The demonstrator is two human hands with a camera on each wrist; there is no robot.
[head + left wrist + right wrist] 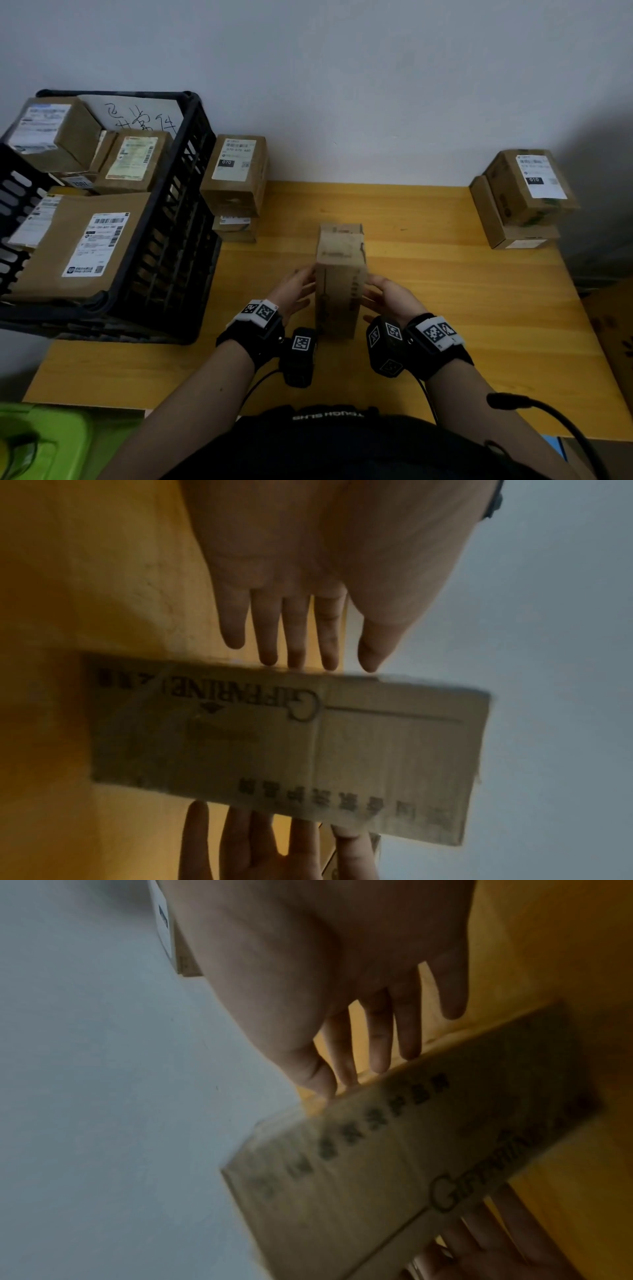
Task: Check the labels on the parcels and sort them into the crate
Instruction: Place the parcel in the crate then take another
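So there's a tall narrow brown cardboard parcel standing on end in the middle of the yellow wooden table; no shipping label on the faces showing, just printed lettering. The left hand and right hand flank it, one each side; fingers are straight and slightly spread, tips at the box's edges, nothing curled round it; can't tell if they press or only touch. The black slatted plastic crate sits at the left with labelled cardboard boxes in it; two stacked boxes just beside it, another stacked pair far right.
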